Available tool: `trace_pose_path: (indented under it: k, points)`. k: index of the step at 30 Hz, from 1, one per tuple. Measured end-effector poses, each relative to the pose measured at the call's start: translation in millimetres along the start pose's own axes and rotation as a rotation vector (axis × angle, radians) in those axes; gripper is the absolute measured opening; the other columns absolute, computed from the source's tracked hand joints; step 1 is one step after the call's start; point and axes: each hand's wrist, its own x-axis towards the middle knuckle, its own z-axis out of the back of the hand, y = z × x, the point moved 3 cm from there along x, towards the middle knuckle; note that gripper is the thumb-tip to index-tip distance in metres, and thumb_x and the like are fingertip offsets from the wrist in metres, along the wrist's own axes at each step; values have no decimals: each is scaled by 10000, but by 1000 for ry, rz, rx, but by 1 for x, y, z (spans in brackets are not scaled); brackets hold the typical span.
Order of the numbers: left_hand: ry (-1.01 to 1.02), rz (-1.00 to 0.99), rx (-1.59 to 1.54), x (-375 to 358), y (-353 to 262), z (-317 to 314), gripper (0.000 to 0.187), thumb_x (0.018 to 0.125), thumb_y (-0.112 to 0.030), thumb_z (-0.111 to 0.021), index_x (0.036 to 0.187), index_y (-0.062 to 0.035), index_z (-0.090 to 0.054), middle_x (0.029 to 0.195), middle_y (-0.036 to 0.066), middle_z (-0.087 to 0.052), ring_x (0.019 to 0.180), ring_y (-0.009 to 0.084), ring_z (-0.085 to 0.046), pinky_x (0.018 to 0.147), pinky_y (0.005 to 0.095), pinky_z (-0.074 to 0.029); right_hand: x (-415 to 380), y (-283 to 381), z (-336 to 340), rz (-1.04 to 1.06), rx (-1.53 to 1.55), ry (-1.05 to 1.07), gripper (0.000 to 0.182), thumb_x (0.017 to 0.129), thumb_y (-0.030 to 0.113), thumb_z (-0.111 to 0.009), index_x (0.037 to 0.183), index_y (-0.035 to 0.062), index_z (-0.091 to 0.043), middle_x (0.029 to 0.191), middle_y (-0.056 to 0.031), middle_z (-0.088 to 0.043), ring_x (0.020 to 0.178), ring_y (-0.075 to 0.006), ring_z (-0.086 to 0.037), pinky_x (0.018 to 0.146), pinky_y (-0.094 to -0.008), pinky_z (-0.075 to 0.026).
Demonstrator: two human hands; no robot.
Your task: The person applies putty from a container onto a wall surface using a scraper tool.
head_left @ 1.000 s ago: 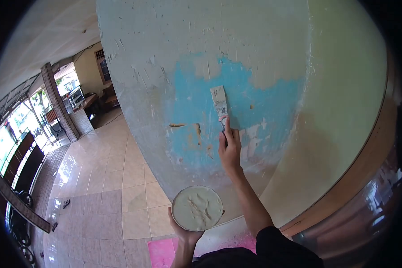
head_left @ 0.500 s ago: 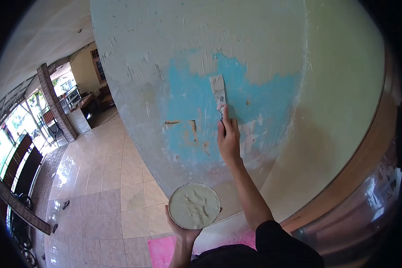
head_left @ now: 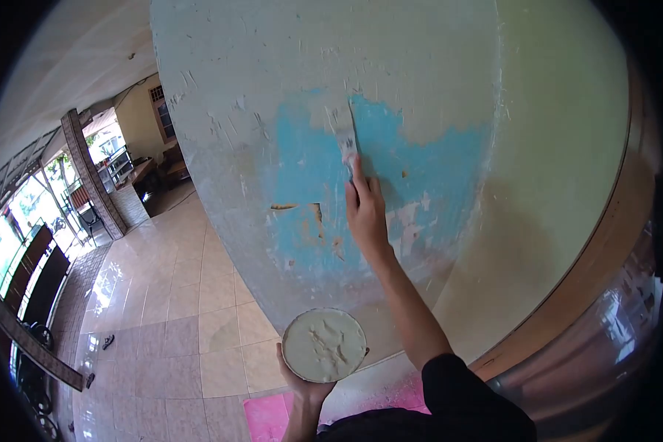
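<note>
My right hand (head_left: 367, 214) is closed around the handle of a putty knife (head_left: 348, 141), its index finger stretched along the tool. The blade lies against the wall (head_left: 228, 147), at the upper edge of a bare blue patch (head_left: 309, 162) bordered by pale grey-green filler. Low in the view, my left hand (head_left: 307, 384) supports a round container of putty (head_left: 324, 345) from below and the side. The pale putty has ridges and dents on its surface. Beneath the knife, the blue patch shows chipped spots and an L-shaped brown gouge (head_left: 318, 219).
A green wall section (head_left: 560, 147) meets this wall at the right, with a wooden edge (head_left: 604, 243) beyond. Pink sheeting (head_left: 267, 418) lies at the wall's foot. Left are a shiny tiled floor (head_left: 177, 317), a pillar (head_left: 92, 169) and a sandal (head_left: 108, 342).
The putty knife and my right hand have moved up and slightly left on the wall, onto the filler's edge. The container has shifted slightly down and right in view.
</note>
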Motion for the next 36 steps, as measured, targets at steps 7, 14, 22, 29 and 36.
trace_pose_path:
  k: [7, 14, 22, 29, 36]
  points:
    - [-64, -33, 183, -1, 0, 2, 808, 850, -698, -417, 1452, -162, -367, 1472, 98, -369, 1344, 343, -344, 1104, 599, -255, -47, -11, 7, -38, 75, 26, 593, 955, 46, -550, 1501, 106, -326, 935, -116, -478, 787, -214, -525, 701, -316, -481]
    - [30, -5, -3, -2, 1, -2, 755, 887, -645, -427, 1443, -137, -377, 1479, 124, -359, 1350, 365, -338, 1100, 633, -253, 27, 23, 2, 8, 81, 9, 574, 961, 57, -542, 1495, 111, -335, 943, -141, -488, 738, -256, -530, 668, -380, -481]
    - [-72, -67, 199, -3, -4, 4, 814, 842, -705, -426, 1451, -168, -372, 1477, 91, -364, 1347, 346, -340, 1106, 606, -247, -65, -5, -2, -39, 137, 73, 582, 956, 36, -525, 1499, 91, -321, 947, -147, -493, 763, -263, -543, 682, -354, -482]
    - [-22, -37, 43, 1, -3, 7, 770, 879, -655, -436, 1444, -136, -372, 1481, 121, -356, 1354, 373, -329, 1094, 646, -252, 39, 33, 5, 56, 65, 43, 590, 975, 81, -508, 1516, 107, -275, 980, -163, -491, 768, -285, -558, 678, -367, -508]
    - [-50, -54, 70, 0, -2, 3, 767, 884, -653, -430, 1449, -138, -363, 1484, 125, -351, 1352, 379, -329, 1091, 655, -250, -54, 9, -10, -3, 96, 71, 548, 969, 47, -499, 1489, 52, -326, 928, -156, -475, 767, -265, -511, 699, -355, -467]
